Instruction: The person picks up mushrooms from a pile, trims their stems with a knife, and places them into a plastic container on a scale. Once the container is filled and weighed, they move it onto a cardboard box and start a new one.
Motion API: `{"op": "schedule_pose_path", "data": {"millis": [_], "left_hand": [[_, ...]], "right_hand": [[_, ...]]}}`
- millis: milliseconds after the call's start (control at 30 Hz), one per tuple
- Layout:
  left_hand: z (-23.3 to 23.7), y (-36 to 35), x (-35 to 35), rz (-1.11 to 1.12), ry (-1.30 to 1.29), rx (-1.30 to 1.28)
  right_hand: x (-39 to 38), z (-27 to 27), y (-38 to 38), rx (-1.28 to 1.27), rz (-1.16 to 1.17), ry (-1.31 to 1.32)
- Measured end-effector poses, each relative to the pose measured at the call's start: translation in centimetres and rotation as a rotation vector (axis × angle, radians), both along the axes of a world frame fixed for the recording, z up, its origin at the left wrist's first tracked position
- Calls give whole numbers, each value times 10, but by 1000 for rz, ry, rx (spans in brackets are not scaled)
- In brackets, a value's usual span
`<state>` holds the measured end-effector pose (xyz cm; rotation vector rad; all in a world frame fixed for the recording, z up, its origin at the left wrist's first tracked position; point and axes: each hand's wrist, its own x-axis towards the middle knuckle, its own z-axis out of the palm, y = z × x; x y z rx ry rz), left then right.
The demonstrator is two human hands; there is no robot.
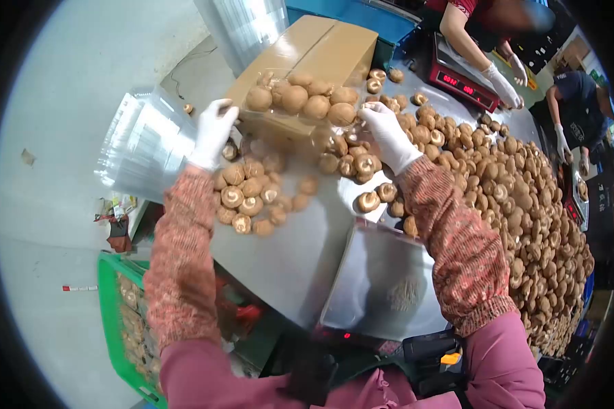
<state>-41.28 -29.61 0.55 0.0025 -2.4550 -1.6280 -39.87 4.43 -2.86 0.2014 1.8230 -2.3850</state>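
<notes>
from my end of the feed, i have the left hand (215,135) and the right hand (387,131) raised at either end of a pack of mushrooms (294,99), which sits between them, in front of the cardboard box (341,42). both are gloved in white. the left has its fingers curled in and thumb closed against them, pinching the pack's near-left edge; the right nips the opposite edge between thumb and fingertips, not far open at all. i read this grip at the two ends as a way to keep the load level and the caps unpressed. whether the pack touches the box behind it, i can't tell. the clear plastic below is too blurred to make out.

under the left forearm lies a small group of loose mushrooms (233,196), set apart from the big heap (518,211) on the right, probably so single ones are easy to reach. the scale (372,273) stands nearest the body, a red figure showing on its front, likely so it can be read at a glance. stacked clear trays (143,146) lean within reach of the left side, and a green crate (109,307) with filled packs sits low there. across the table, a co-worker's gloved hand (503,87) is beside a red scale (481,97).
</notes>
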Motion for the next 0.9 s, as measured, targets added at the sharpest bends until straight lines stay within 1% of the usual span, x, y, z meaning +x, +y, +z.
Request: {"op": "schedule_pose_path", "data": {"millis": [33,100,167,233,300,333,400,433,500,533,633,700,733,833,867,900], "left_hand": [[6,-14,3,-24,178,-189],[33,-45,20,117,431,-611],[77,-62,53,513,466,-1231],[91,-105,70,605,443,-1511],[89,-155,79,481,-144,-1447],[84,-164,88,482,-95,-1459],[73,-174,99,481,3,-1482],[71,-178,95,476,-2,-1499],[69,-186,89,457,-24,-1535],[67,-196,86,444,0,-1476],[77,-206,80,431,-105,-1262],[83,-214,72,397,-107,-1168],[85,-212,68,379,-105,-1119],[86,-184,77,432,104,-1229],[87,-172,80,356,240,-1162],[97,-135,95,239,350,-1010]], "right_hand": [[-15,-1,-2,-73,57,18],[-47,-5,-8,-96,53,37],[-68,-6,-13,-199,51,41],[-71,-3,-11,-264,61,48],[-58,9,-2,-280,85,64],[-47,7,6,-301,132,124],[-8,13,27,-221,123,96],[16,17,38,-181,116,77],[70,28,61,-181,99,38],[100,30,73,-124,17,15],[200,34,115,23,-184,-24],[272,34,144,-31,-266,-73],[307,35,158,-9,-337,-110],[411,40,191,45,-568,-187],[443,37,201,42,-638,-167],[473,32,210,35,-714,-156]]}}
